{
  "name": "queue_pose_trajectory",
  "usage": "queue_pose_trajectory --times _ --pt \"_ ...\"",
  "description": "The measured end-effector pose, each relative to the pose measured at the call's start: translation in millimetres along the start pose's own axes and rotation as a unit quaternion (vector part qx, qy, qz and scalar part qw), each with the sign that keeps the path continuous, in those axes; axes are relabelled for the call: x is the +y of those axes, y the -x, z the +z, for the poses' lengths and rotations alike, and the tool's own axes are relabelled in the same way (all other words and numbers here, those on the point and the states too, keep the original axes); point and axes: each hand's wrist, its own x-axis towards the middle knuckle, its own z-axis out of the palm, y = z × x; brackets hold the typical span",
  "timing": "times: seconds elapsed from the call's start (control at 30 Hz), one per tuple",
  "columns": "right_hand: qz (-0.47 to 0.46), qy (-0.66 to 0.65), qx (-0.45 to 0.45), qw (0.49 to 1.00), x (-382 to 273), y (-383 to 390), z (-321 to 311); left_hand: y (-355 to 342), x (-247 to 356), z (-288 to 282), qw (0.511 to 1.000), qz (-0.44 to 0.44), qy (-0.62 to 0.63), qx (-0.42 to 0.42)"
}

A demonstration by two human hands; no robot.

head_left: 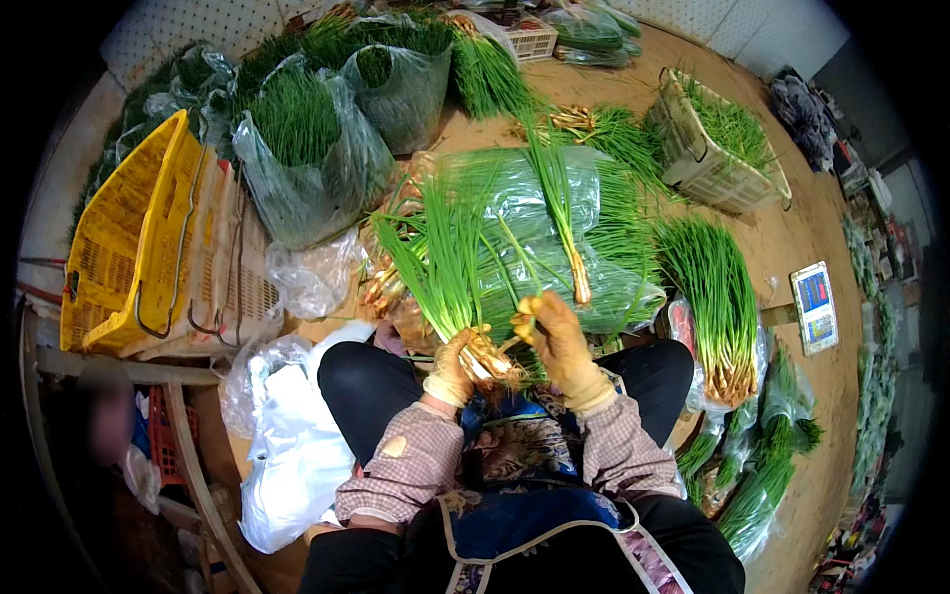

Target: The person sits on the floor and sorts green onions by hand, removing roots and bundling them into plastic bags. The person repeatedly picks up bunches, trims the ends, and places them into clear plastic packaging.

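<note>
My gloved left hand [452,369] is closed around the root end of a bunch of scallions [442,272]. The green leaves fan out away from me, while the pale bulbs and roots point toward my lap. Just to its right, my gloved right hand [564,348] has its fingers pinched at the lower part of a scallion stalk [522,309]. Beyond both hands lie clear plastic bags of scallions [515,233]. On top of them rests a slim bundle of scallions [562,213], its white ends nearest my right hand.
Yellow crate [129,238] stands at left, near bagged greens [317,163]. A cream basket [717,168] of scallions sits far right. A scale [813,307] lies right, beyond an upright scallion bundle [717,307]. White plastic bags [297,445] lie beside my left knee.
</note>
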Motion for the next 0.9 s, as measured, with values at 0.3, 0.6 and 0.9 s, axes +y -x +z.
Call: queue_pose_trajectory --times 0.3,0.6,0.9 --pt "-0.088 -0.171 0.023 0.981 -43.2 49.6 -51.1 -25.8 -1.6 -41.5 1.000 0.002 0.014 -0.026" --pt "-0.025 0.595 -0.048 0.802 7.3 14.6 -57.5 6.3 6.9 -3.2 0.998 -0.011 -0.019 -0.055" --pt "-0.220 0.586 -0.083 0.775 65.3 -14.5 3.9 -5.3 -10.4 -22.9 0.998 -0.049 -0.016 -0.043"
